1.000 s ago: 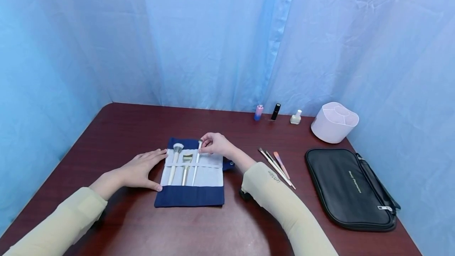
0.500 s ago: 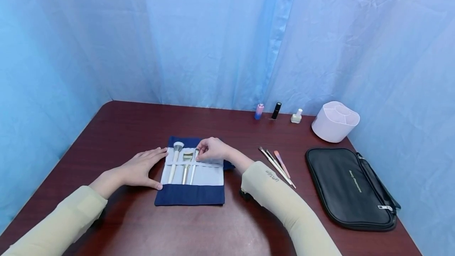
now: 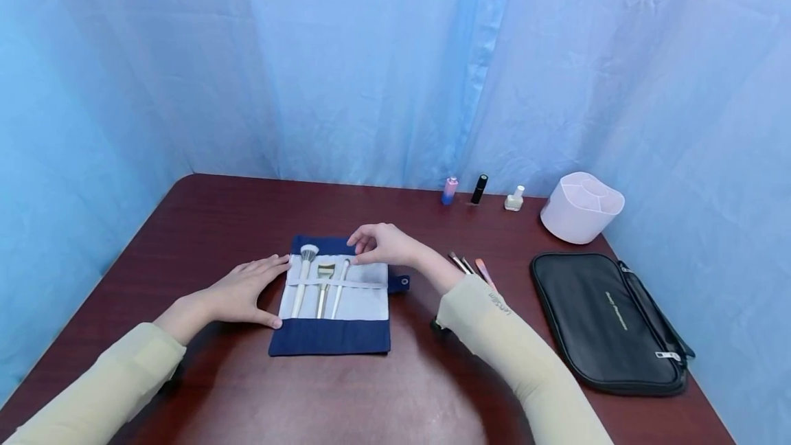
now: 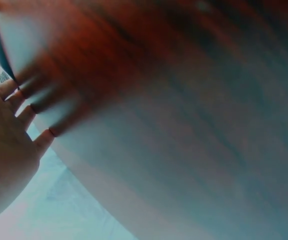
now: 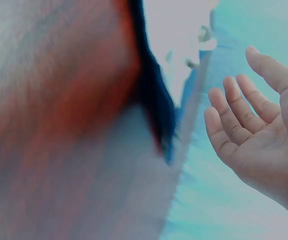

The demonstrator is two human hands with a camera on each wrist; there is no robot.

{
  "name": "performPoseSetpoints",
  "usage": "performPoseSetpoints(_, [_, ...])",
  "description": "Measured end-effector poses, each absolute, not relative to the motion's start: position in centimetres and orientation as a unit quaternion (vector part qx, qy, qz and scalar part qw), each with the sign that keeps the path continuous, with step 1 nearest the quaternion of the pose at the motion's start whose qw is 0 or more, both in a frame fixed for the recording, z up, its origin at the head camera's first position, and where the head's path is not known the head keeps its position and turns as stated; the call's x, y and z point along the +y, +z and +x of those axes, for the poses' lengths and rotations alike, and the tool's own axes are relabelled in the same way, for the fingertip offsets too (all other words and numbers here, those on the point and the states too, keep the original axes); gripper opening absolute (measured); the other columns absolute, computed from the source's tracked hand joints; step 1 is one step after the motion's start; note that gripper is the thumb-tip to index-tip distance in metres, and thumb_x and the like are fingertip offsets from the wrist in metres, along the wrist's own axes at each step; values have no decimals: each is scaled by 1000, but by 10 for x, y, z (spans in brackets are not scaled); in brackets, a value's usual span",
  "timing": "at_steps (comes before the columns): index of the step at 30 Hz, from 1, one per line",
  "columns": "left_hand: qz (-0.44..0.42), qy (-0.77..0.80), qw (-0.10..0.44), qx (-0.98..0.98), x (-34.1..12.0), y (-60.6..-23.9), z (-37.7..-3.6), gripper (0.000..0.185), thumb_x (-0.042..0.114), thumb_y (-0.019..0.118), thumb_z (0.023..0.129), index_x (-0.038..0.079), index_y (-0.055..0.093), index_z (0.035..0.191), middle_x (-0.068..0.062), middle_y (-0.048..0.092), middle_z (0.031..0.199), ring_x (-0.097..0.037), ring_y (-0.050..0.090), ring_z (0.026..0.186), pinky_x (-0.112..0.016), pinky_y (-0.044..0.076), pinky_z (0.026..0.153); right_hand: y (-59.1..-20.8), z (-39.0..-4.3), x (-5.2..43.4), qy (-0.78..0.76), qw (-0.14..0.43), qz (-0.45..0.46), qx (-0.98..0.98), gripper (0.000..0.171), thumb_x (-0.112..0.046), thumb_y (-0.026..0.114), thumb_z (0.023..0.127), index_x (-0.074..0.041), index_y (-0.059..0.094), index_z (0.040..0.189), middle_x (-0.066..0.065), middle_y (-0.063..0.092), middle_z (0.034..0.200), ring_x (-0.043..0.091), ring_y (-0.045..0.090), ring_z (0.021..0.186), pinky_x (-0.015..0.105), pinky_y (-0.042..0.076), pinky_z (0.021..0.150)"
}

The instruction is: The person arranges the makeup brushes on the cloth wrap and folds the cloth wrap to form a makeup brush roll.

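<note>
Brush roll (image 3: pixel 334 307), navy with a pale grey inner panel, is laid open and flat on the dark red table (image 3: pixel 204 225), near the middle of the front half. Three brushes are held under its strap side by side: a round-headed brush (image 3: pixel 304 273) at the left, a flat gold-ferruled brush (image 3: pixel 324 281) in the middle, and a slim white brush (image 3: pixel 341 285) at the right. The left hand (image 3: pixel 244 290) is rested flat against the roll's left edge, fingers straight and spread, nothing being gripped. The right hand (image 3: pixel 384 246) is held just above the roll's far right corner, fingers loosely extended and parted; in the right wrist view the palm (image 5: pixel 264 135) is seen empty. A snap tab (image 3: pixel 403 281) projects from the roll's right edge. Loose brushes (image 3: pixel 472 266) are partly hidden behind the right sleeve (image 3: pixel 519 356). A black zip pouch (image 3: pixel 608 321) is placed well to the right, with a white divided holder (image 3: pixel 581 208) behind it. Three small bottles (image 3: pixel 478 191) are lined up at the table's far edge before a blue curtain (image 3: pixel 371 60). The left wrist view is blurred.
</note>
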State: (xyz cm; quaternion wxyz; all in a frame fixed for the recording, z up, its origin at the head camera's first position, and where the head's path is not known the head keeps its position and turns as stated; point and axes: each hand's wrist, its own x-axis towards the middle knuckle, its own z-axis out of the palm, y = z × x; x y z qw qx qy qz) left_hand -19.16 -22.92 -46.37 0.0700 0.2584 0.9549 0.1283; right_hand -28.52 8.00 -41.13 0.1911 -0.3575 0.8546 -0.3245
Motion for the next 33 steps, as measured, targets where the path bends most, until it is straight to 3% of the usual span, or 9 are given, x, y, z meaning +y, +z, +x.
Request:
performPoseSetpoints(7, [259, 127, 73, 955, -229, -465, -191, 113, 77, 63, 65, 6, 32, 147, -12, 29, 153, -36, 26, 139, -61, 24, 106, -384, -277, 112, -316, 120, -355, 872, 31, -28, 73, 84, -19, 63, 112, 1, 66, 104, 7, 60, 93, 23, 52, 79])
performPoseSetpoints(18, [257, 125, 75, 955, -230, -468, -190, 114, 78, 63, 64, 6, 32, 147, -12, 28, 153, -36, 25, 140, -61, 24, 107, -371, -264, 172, -290, 12, -333, 897, 35, -27, 74, 83, -15, 63, 113, 0, 65, 108, 13, 60, 97, 35, 52, 84])
performPoseSetpoints(23, [259, 126, 72, 955, -231, -468, -190, 113, 77, 63, 65, 6, 32, 146, -13, 29, 153, -36, 26, 139, -61, 24, 106, -378, -258, 199, -267, -11, -306, 914, 37, -25, 74, 83, -11, 63, 116, 5, 65, 111, 21, 59, 102, 43, 50, 88])
performPoseSetpoints(27, [260, 125, 69, 955, -231, -465, -190, 112, 77, 63, 65, 5, 33, 146, -13, 30, 152, -37, 26, 139, -62, 25, 106, -390, -255, 218, -248, -22, -292, 923, 37, -20, 75, 82, -10, 63, 115, 7, 65, 110, 24, 60, 103, 43, 50, 89])
performPoseSetpoints(33, [261, 126, 69, 954, -231, -465, -189, 111, 76, 63, 66, 5, 33, 146, -14, 30, 152, -37, 27, 139, -62, 25, 105, -409, -250, 240, -231, -16, -280, 932, 34, -16, 75, 81, -7, 64, 112, 8, 65, 104, 25, 61, 97, 43, 53, 81])
